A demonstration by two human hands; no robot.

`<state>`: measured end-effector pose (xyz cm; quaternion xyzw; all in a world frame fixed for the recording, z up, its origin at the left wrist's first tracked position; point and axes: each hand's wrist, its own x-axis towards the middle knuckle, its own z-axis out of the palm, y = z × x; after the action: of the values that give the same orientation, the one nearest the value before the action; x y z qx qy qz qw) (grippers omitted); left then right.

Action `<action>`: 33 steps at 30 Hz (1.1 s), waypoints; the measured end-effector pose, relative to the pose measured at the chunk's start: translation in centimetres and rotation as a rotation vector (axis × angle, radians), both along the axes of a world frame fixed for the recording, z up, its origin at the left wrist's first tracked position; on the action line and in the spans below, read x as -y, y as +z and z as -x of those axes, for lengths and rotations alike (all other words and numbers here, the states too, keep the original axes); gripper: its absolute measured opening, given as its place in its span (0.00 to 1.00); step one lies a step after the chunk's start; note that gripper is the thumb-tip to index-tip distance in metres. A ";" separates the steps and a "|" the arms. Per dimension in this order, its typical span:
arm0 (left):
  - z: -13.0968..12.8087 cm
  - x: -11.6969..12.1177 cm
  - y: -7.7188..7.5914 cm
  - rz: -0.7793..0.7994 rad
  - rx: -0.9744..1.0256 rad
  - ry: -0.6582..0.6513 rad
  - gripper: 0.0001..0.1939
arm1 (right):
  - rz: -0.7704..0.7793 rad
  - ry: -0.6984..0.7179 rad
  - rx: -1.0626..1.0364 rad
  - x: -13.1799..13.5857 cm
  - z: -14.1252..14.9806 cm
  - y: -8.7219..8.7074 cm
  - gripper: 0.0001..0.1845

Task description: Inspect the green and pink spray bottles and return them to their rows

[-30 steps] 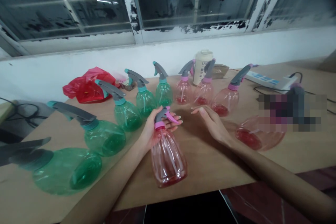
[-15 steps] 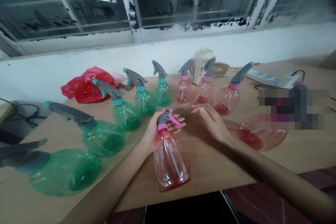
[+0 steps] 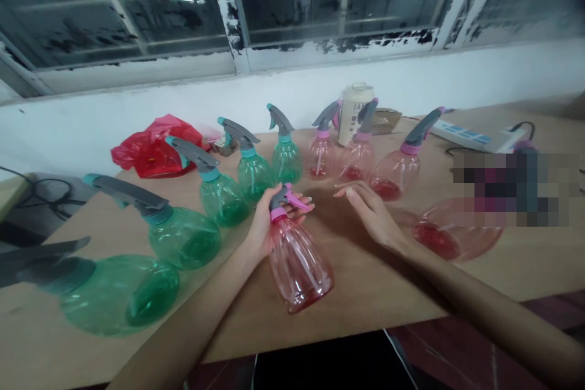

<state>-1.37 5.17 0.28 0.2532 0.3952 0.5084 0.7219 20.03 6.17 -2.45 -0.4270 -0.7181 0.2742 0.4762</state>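
A clear red spray bottle [image 3: 301,262] with a grey and pink trigger head lies tilted in my left hand [image 3: 262,219], its base toward me. The palm is under the bottle's neck, with the thumb along the grey head and the fingertips showing past the pink trigger. To the right, my right hand [image 3: 365,210] hovers just over the table, its fingers stretched out and holding nothing. Beyond it stand red spray bottles, the nearest being one with a pink collar [image 3: 397,170]. Green spray bottles, one of them [image 3: 223,198] close to my left hand, stand in a row on the left.
At the back of the wooden table [image 3: 365,304] are a red plastic bag [image 3: 159,146], a lidded paper cup [image 3: 353,116] and a white power strip [image 3: 475,136]. Another red bottle [image 3: 461,231] stands at right, its top pixelated. A white wall with windows rises behind.
The held red bottle has swung slightly, its base rising a little and its head shifting left with my left hand. My right hand has hardly moved.
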 end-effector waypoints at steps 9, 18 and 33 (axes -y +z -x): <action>0.0 0.2 0.1 0.007 0.031 -0.030 0.20 | 0.004 0.007 0.010 0.2 0.1 0.2 0.19; -0.2 0.1 -0.2 0.035 0.027 -0.047 0.20 | -0.003 0.018 0.014 0.2 0.1 0.2 0.18; -0.9 0.7 2.3 -0.244 -0.162 0.062 0.17 | -0.070 -0.013 0.103 2.9 -0.2 1.5 0.10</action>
<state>-0.50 4.44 2.62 0.3669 0.3948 0.5529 0.6354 20.28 3.22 -0.99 -0.4284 -0.7479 0.2236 0.4550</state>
